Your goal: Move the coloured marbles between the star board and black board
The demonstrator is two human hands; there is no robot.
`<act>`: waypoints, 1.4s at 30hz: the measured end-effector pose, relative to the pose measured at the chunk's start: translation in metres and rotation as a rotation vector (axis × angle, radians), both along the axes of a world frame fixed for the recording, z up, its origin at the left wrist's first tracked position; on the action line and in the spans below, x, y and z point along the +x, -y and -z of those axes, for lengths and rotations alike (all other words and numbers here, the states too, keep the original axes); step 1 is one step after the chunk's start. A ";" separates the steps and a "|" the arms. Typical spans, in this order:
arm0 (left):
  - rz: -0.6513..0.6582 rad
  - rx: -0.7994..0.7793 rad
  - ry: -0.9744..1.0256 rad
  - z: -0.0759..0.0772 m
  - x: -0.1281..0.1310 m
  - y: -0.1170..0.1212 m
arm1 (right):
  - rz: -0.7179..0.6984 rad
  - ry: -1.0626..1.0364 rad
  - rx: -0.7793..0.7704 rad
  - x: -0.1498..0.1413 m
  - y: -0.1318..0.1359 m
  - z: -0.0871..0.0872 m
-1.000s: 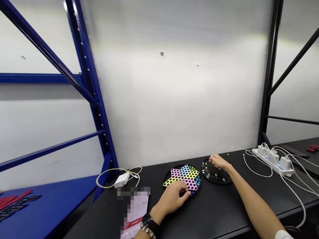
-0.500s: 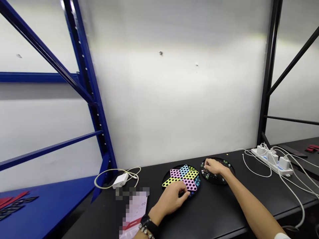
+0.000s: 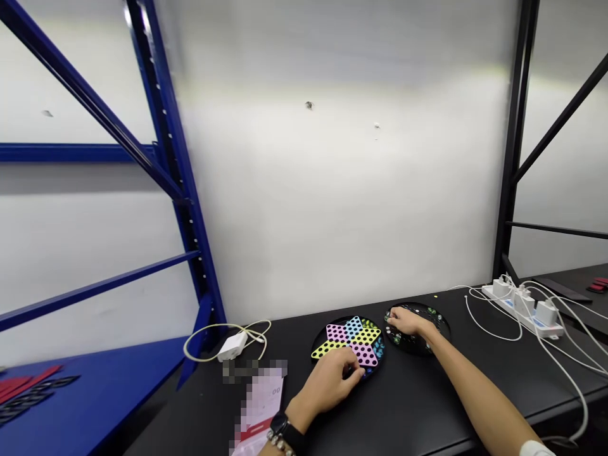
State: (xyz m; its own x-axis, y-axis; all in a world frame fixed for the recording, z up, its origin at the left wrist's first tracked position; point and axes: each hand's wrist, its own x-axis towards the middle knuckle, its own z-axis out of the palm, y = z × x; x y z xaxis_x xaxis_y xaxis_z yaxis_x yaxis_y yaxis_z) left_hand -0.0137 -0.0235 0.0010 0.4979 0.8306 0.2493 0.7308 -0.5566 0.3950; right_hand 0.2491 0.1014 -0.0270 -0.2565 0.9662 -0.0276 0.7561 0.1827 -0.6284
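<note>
Left hand (image 3: 327, 386) curls over the near edge of a star-shaped Chinese checkers board (image 3: 344, 332), fingertips down on it — whether they pinch a marble, I cannot tell. Right hand (image 3: 406, 323), just to the board's right, cups loosely over marbles (image 3: 432, 311) on a round black tray (image 3: 413, 346) — any grip is hidden.

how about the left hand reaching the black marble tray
Likely yes: the left hand on the pastel star checkers board is near the round black marble tray; the right hand blocks part.

White wall (image 3: 332, 190), blue steel shelving rack (image 3: 161, 152), black metal shelf frame (image 3: 517, 139), black tabletop (image 3: 403, 411)
</note>
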 end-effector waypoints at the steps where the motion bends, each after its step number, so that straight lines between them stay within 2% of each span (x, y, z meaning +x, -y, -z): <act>1: 0.007 0.010 0.010 0.000 0.000 0.000 | -0.007 -0.173 -0.043 0.005 0.000 -0.002; 4: 0.008 0.086 0.067 -0.003 0.001 0.001 | -0.047 -0.870 -0.221 0.021 0.000 -0.011; 7: -0.050 0.196 0.125 -0.007 0.000 0.002 | -0.006 -1.339 -0.307 0.027 -0.003 -0.018; 9: -0.109 0.256 0.144 -0.010 -0.001 0.001 | 0.137 -1.489 -0.315 0.025 -0.007 -0.017; 12: -0.235 0.255 0.085 -0.013 -0.006 -0.003 | 0.325 -1.549 -0.319 0.018 -0.011 -0.010; 14: -0.302 0.147 -0.027 -0.013 -0.014 -0.008 | 0.352 -1.559 -0.333 0.016 -0.011 -0.007; 16: -0.307 -0.040 -0.134 -0.012 -0.025 -0.014 | 0.343 -1.571 -0.356 0.016 -0.010 -0.006; 18: -0.275 -0.191 -0.189 -0.010 -0.036 -0.019 | 0.333 -1.577 -0.391 0.016 -0.008 -0.008; 22: -0.187 -0.313 -0.262 -0.012 -0.051 -0.023 | 0.331 -1.572 -0.464 0.016 -0.007 -0.012; 29: -0.130 -0.428 -0.243 -0.036 -0.053 -0.008 | 0.252 -1.481 -0.487 0.005 -0.004 -0.015; 31: -0.140 -0.391 -0.240 -0.037 -0.050 -0.004 | 0.238 -1.410 -0.448 -0.003 0.000 -0.015; 33: -0.170 -0.295 -0.228 -0.031 -0.043 -0.002 | 0.236 -1.302 -0.330 -0.017 0.005 -0.015; 36: -0.217 -0.172 -0.201 -0.018 -0.030 -0.004 | 0.174 -1.045 -0.049 -0.049 0.021 -0.014; 39: -0.231 -0.104 -0.146 -0.008 -0.021 -0.008 | -0.015 -0.683 0.315 -0.089 0.045 -0.010; 41: -0.192 -0.107 -0.064 -0.007 -0.022 -0.009 | -0.141 -0.454 0.476 -0.113 0.062 -0.005; 42: -0.180 -0.100 -0.023 -0.008 -0.025 -0.010 | -0.217 -0.344 0.506 -0.122 0.069 -0.002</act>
State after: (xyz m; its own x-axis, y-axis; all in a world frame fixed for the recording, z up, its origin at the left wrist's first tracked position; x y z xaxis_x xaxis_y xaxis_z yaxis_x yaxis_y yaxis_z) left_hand -0.0383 -0.0133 0.0087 0.3441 0.9267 0.1513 0.8244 -0.3753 0.4237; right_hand 0.1268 0.0324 -0.0248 -0.3603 0.7636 0.5358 0.4399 0.6456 -0.6242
